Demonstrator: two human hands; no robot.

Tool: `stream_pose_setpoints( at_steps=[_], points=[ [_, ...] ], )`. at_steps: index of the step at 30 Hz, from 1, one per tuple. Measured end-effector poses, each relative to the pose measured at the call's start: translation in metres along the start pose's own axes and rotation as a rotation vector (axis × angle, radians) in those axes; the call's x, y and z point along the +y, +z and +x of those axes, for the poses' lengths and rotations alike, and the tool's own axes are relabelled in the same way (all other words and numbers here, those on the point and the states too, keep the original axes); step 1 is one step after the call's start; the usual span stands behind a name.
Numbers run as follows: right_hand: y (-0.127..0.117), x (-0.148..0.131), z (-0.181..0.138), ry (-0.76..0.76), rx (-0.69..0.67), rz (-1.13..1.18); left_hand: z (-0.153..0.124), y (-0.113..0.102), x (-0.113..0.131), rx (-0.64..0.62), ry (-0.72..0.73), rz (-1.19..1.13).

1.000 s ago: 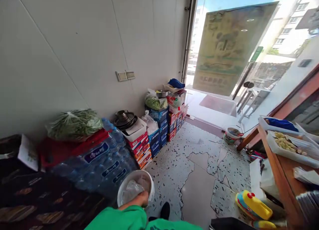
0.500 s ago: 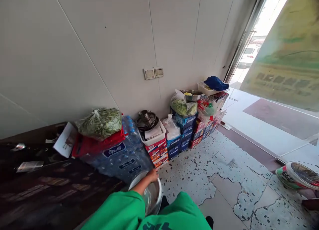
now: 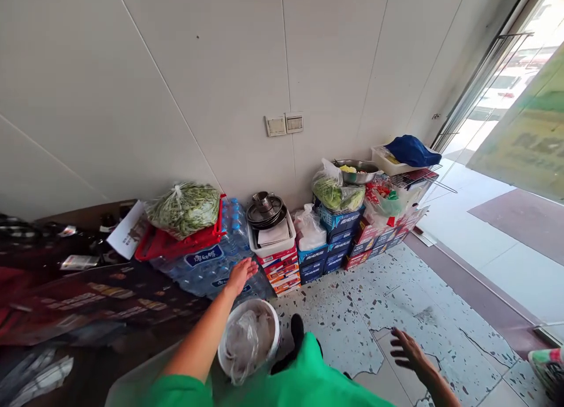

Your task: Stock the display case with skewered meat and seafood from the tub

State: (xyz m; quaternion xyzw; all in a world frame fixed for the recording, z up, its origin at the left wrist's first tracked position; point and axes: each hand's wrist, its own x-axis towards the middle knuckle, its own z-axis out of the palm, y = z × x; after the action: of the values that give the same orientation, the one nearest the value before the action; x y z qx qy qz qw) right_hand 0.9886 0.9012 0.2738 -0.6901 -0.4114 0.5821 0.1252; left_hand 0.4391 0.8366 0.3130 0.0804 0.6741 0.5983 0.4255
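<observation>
My left hand [image 3: 241,276] is stretched forward with its fingers extended, holding nothing. It hovers above and beyond a white bucket [image 3: 275,336], in front of the shrink-wrapped water bottles [image 3: 207,272]. Inside the bucket lies a crumpled clear plastic bag [image 3: 247,339]. Out to the right, my right hand [image 3: 410,351] hangs over the cracked floor, fingers spread, with nothing in it. Ahead of the left hand, a white tray [image 3: 288,242] bearing stacked dark plates and metal cups [image 3: 263,206] sits on a pile of red and orange boxes [image 3: 282,272].
A bag of green vegetables [image 3: 184,210] rests on red plastic over the bottles. Blue boxes [image 3: 337,242] carry bagged cabbage [image 3: 337,192] and a metal bowl [image 3: 359,171]. Dark cartons [image 3: 127,295] stand at left. A glass door [image 3: 524,119] and a tub [image 3: 546,366] are at right.
My left hand has lifted from the bucket's rim and reached forward, fingers extended. My right hand has come into view. The view has shifted, and the bucket's inside shows more.
</observation>
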Motion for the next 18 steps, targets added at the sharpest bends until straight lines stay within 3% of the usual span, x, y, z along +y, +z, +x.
stream_pose_setpoints(
  at_steps=[6,9,12,15,16,18],
  points=[
    [0.118,-0.128,0.071,-0.15,-0.354,-0.112,0.082,0.033,0.035,0.01,-0.007,-0.148],
    [0.154,-0.172,0.098,-0.191,-0.385,-0.147,0.109,0.045,0.042,-0.028,-0.042,-0.111],
    [0.155,-0.227,0.126,-0.308,-0.115,-0.082,0.119,0.063,0.048,-0.174,-0.083,-0.007],
    [0.136,-0.289,0.152,-0.336,0.103,0.134,0.121,0.093,0.058,-0.332,-0.056,0.083],
    [0.128,-0.308,0.16,-0.296,0.114,0.229,0.122,0.106,0.062,-0.355,0.014,0.15],
    [0.116,-0.338,0.176,-0.182,0.108,0.378,0.123,0.136,0.071,-0.377,0.303,0.397]
  ],
)
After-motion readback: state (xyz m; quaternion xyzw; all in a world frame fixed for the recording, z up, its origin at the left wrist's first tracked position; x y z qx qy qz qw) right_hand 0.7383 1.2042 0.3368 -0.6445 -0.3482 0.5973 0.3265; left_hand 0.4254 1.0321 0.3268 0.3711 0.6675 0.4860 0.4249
